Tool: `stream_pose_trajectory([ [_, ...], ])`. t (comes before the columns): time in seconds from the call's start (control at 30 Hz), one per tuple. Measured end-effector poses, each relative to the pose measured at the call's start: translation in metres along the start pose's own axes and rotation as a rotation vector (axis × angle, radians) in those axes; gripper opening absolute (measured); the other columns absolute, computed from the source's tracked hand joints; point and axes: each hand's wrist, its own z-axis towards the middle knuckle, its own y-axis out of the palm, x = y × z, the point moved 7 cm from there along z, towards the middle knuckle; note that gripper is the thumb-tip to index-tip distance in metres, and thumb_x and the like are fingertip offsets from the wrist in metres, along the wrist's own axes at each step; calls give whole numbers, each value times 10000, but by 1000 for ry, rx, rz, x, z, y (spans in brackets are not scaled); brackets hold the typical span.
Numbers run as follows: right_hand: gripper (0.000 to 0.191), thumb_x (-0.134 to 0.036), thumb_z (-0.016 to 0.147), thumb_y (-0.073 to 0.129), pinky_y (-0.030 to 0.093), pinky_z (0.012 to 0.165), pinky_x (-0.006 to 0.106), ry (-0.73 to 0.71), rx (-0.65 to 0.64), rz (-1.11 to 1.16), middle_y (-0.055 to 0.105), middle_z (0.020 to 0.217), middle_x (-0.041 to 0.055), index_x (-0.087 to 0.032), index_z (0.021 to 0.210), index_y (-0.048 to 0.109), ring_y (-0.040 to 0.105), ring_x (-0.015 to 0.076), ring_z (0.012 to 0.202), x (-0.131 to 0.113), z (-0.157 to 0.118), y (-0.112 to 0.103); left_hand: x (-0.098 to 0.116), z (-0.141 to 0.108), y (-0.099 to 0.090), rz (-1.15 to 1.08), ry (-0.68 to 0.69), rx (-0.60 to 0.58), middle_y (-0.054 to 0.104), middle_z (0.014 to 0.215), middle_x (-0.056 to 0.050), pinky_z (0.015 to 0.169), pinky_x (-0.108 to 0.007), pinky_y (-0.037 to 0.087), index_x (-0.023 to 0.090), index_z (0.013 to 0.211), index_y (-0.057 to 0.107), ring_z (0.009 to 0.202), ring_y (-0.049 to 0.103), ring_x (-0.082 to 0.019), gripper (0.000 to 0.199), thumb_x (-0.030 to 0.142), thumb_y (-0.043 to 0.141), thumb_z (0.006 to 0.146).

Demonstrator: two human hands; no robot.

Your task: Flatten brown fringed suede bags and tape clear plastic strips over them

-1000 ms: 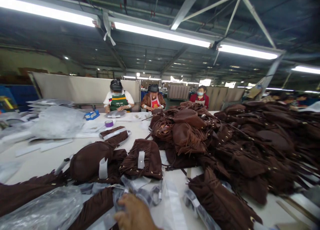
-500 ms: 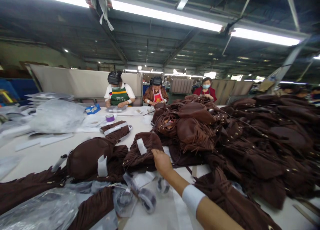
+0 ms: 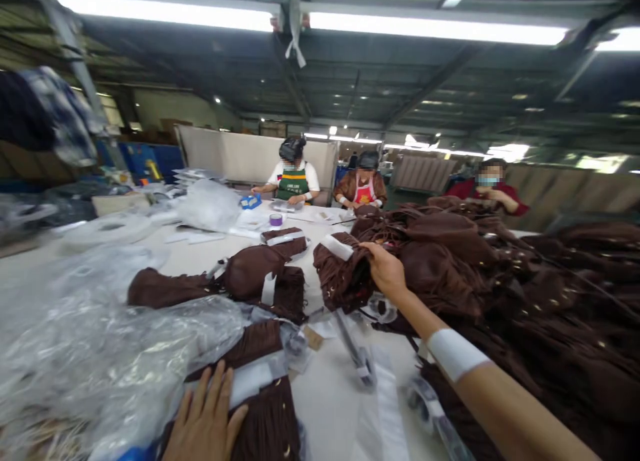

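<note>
My right hand (image 3: 386, 271) pinches the edge of a brown fringed bag (image 3: 343, 277), which has a white strip (image 3: 336, 247) around it and is tipped up over the table. Flat on another brown fringed bag (image 3: 267, 417) in the foreground lies my left hand (image 3: 206, 411), fingers spread, beside a white wrap (image 3: 257, 377) around that bag. Between the hands, a smooth-fronted brown bag (image 3: 253, 271) with a white paper band rests on the table. Behind it lies a smaller brown fringed piece (image 3: 285, 243) with a white band.
A big heap of brown bags (image 3: 500, 281) fills the right side. Clear plastic bags (image 3: 125, 341) cover the left foreground. Plastic-wrapped straps (image 3: 353, 347) lie in the middle. A purple tape roll (image 3: 276, 219) and a blue box (image 3: 251, 201) stand farther back. Several co-workers sit across the table.
My view has swung left. The bag in my right hand has been lifted and tilted. My left hand has come into view, resting on the near fringed bag.
</note>
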Motion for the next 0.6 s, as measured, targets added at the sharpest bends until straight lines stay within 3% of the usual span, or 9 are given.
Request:
stream_pose_trajectory([
  [0.1,374,-169,950,386,508,933,305,-75,2,89,656,1267,34,-241,1258,587,648,198,1098,4,-16,1,-8,17,-15,76,-23,-57,588,1391,-117,1036,-521,449,169,1273,623,1302,515,-329,515,478,437,905],
  [0.23,387,-193,949,382,516,932,320,-54,-53,100,663,1256,36,-240,1278,582,651,202,1100,15,-54,23,-19,57,-40,25,11,-151,693,1176,-150,980,-439,478,106,1244,609,1083,628,-264,454,349,329,981],
  [0.33,432,-173,929,386,514,935,364,1,-155,62,647,1281,68,-224,1322,558,649,224,1095,27,-82,43,-24,66,-43,-4,38,-212,651,1250,-162,1042,-458,428,94,1298,564,1180,569,-271,449,335,357,981],
  [0.47,454,-103,812,525,503,944,370,-30,-392,34,668,1249,92,-222,1236,638,647,240,1091,27,-110,57,-2,28,-50,-25,124,-224,517,1454,-124,1135,-479,334,147,1373,508,1377,407,-279,495,416,418,968],
  [0.53,525,-75,750,591,460,1008,423,-57,-477,4,622,1320,132,-203,1257,631,587,281,1196,7,-127,51,16,0,-60,-7,202,-205,445,1520,-107,1166,-522,273,191,1441,432,1435,323,-306,615,527,471,927],
  [0.6,597,-93,772,608,391,1075,483,-90,-522,-24,519,1431,168,-174,1360,547,480,314,1315,-31,-150,38,30,-23,-66,21,257,-215,350,1579,-101,1185,-576,203,231,1502,327,1470,241,-349,823,639,566,828],
])
